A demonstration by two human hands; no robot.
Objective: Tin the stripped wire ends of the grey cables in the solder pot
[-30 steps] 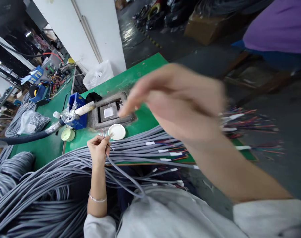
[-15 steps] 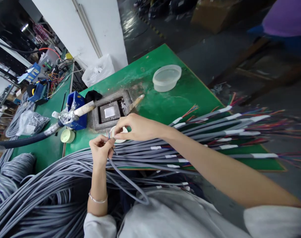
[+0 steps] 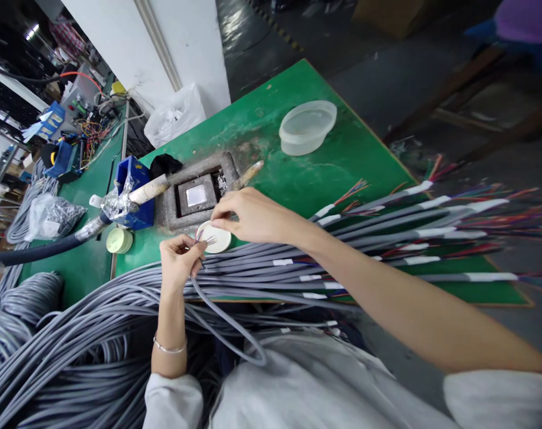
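My left hand [image 3: 180,259] is closed in a pinch on the end of a grey cable [image 3: 258,350], which loops down toward my lap. Thin bare wire ends [image 3: 211,240] fan out from its fingertips over a round white dish [image 3: 223,239]. Just above the dish's edge is my right hand [image 3: 253,215], thumb and forefinger brought together, a little apart from the wires. Whether anything lies in that pinch is too small to make out. Beyond the hands stands a solder pot [image 3: 197,195] with a shiny square of metal in its middle.
A thick bundle of grey cables [image 3: 253,262] crosses the green table [image 3: 253,128], coloured wires at its right ends. A clear plastic tub [image 3: 307,128], a blue box [image 3: 139,208], a hose with a pale nozzle [image 3: 148,190] and a small yellowish tub [image 3: 119,240] stand around the pot.
My right hand has drawn away from the wires, up and to the right. The wire ends now show fanned out over the dish. My left hand keeps its hold.
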